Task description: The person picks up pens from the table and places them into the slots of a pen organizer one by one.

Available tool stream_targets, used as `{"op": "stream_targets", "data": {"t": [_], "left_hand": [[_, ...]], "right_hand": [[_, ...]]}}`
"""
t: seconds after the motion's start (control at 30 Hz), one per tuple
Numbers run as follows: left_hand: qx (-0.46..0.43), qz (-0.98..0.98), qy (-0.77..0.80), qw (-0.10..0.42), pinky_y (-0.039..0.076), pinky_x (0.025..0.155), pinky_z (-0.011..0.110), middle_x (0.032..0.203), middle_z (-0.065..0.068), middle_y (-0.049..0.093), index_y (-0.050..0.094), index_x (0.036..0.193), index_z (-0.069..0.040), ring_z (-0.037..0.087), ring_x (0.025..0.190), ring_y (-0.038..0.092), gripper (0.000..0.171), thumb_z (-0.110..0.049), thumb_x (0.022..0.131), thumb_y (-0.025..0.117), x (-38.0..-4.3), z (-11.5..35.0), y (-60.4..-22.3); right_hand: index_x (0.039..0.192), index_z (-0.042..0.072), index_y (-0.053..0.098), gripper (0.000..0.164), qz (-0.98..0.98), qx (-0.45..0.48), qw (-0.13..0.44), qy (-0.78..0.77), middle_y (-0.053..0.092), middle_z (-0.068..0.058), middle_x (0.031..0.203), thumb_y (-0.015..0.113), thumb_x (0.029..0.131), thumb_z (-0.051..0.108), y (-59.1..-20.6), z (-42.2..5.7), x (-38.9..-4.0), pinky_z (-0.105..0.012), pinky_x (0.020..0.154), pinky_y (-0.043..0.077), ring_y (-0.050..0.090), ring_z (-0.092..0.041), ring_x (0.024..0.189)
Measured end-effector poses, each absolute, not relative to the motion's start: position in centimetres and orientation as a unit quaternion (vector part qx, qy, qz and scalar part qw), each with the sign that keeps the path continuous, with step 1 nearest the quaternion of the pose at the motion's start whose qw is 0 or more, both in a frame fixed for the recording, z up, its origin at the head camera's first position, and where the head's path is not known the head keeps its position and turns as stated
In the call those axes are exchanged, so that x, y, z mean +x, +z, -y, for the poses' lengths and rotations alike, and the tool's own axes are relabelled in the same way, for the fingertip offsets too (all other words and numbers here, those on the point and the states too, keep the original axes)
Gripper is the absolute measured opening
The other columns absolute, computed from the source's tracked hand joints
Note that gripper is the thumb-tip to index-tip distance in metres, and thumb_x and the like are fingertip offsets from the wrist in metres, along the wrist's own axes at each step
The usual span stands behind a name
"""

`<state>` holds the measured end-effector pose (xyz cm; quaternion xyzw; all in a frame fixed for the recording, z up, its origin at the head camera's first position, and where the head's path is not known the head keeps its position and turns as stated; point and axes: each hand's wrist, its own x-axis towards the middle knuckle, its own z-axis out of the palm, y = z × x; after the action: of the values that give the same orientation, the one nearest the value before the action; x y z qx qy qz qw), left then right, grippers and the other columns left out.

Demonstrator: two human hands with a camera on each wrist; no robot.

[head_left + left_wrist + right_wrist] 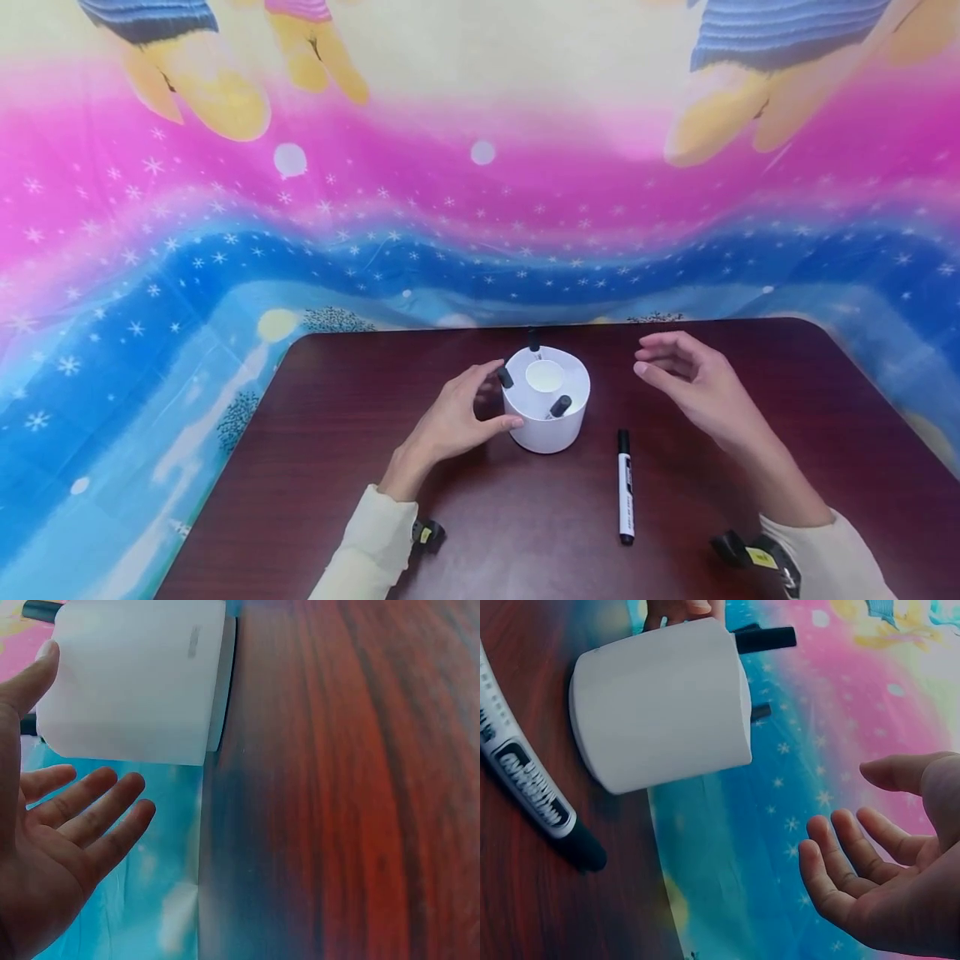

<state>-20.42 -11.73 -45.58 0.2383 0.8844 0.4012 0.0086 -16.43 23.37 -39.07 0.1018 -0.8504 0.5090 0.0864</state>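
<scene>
A white round pen holder [546, 433] with a round recess in its top stands on the table, and three black-capped pens stick up from its rim. My left hand [453, 417] is at the holder's left side, fingers spread and thumb by its near wall. In the left wrist view, the fingers of that hand [82, 832] are loosely extended beside the holder [135, 682]. My right hand [701, 387] hangs in the air to the right, with fingers relaxed and nothing in them. Nearer to me lies a white marker [626, 492] with a black cap, pointing away.
The dark reddish wood table [315, 467] has rounded far corners. Right behind its far edge hangs a colourful printed cloth [420, 192] with snowflakes, which also runs along both sides. Black straps with yellow labels are on both wrists.
</scene>
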Motion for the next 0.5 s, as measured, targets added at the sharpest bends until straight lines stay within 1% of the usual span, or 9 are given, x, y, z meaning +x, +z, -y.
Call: {"op": "stream_targets", "data": {"t": [0.13,0.33,0.43,0.5], "left_hand": [[0.255,-0.879,0.403,0.003,0.060,0.107,0.043,0.149,0.005,0.063,0.047,0.162,-0.016,0.023,0.121,0.072,0.090,-0.044,0.088,0.089,-20.3,11.6,-45.6],[0.266,-0.878,0.399,0.000,0.060,0.105,0.041,0.148,0.002,0.064,0.046,0.163,-0.023,0.018,0.118,0.072,0.086,-0.044,0.091,0.087,-20.4,11.4,-45.9],[0.268,-0.877,0.399,-0.003,0.060,0.105,0.040,0.150,0.001,0.063,0.045,0.164,-0.024,0.016,0.117,0.072,0.086,-0.044,0.091,0.086,-20.5,11.5,-46.0],[0.269,-0.877,0.397,-0.005,0.060,0.105,0.040,0.150,0.001,0.063,0.045,0.164,-0.025,0.016,0.117,0.072,0.086,-0.045,0.091,0.086,-20.6,11.5,-46.1]], "right_hand": [[0.137,0.003,0.064,0.038,0.857,0.096,0.076,0.500,0.069,0.025,0.111,0.074,0.103,0.017,-39.5,-24.3,-15.9,-0.009,0.085,0.056,0.069,0.008,0.101],[0.139,0.005,0.063,0.039,0.866,0.090,0.051,0.489,0.069,0.023,0.112,0.073,0.104,0.019,-40.2,-25.1,-15.2,-0.012,0.084,0.057,0.068,0.006,0.101],[0.139,0.006,0.063,0.039,0.868,0.087,0.039,0.487,0.070,0.019,0.113,0.074,0.104,0.020,-40.5,-25.3,-15.0,-0.013,0.084,0.057,0.069,0.004,0.101],[0.139,0.006,0.063,0.039,0.868,0.085,0.029,0.489,0.072,0.012,0.115,0.074,0.104,0.020,-40.7,-25.3,-14.9,-0.014,0.084,0.057,0.069,0.004,0.100]]}}
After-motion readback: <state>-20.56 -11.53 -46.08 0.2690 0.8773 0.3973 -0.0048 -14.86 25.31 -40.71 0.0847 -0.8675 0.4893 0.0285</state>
